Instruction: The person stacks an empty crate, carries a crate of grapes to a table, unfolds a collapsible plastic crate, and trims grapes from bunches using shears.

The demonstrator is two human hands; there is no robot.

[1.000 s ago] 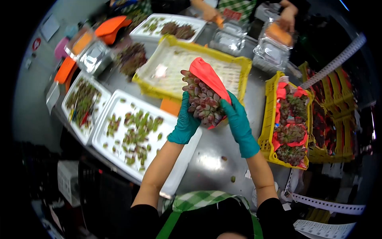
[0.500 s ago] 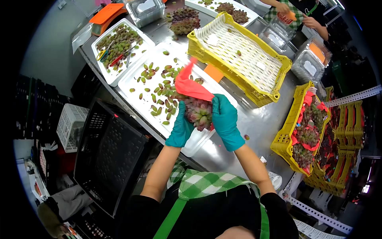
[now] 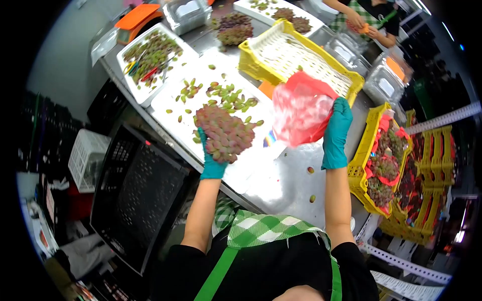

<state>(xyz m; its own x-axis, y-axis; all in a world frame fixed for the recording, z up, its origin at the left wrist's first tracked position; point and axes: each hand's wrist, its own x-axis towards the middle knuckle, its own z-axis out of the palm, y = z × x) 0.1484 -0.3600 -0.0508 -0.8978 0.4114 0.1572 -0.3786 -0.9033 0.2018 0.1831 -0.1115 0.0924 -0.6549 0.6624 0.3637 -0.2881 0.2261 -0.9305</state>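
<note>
My left hand [image 3: 213,163], in a teal glove, holds a large bunch of reddish-green grapes [image 3: 225,131] from below, over a white tray [image 3: 163,103]. Loose grapes [image 3: 228,95] lie scattered in that tray. My right hand [image 3: 337,133], gloved the same way, grips the edge of a red and clear plastic bag [image 3: 305,110], which is spread out and blurred by motion. The bag is apart from the bunch and partly covers the yellow crate [image 3: 261,67] behind it. Two loose grapes [image 3: 311,170] lie on the metal table below the bag.
At the back left, a second white tray [image 3: 124,65] holds grapes and scissors [image 3: 150,74], beside an orange scale [image 3: 138,17]. Clear plastic boxes [image 3: 386,80] stand at the back right. A yellow crate of bagged grapes [image 3: 357,170] stands right. A co-worker's hands [image 3: 359,22] are across the table.
The red bag has come off the bunch and moved right with my right hand. My left hand has shifted left with the bare bunch. Another loose grape now shows on the table.
</note>
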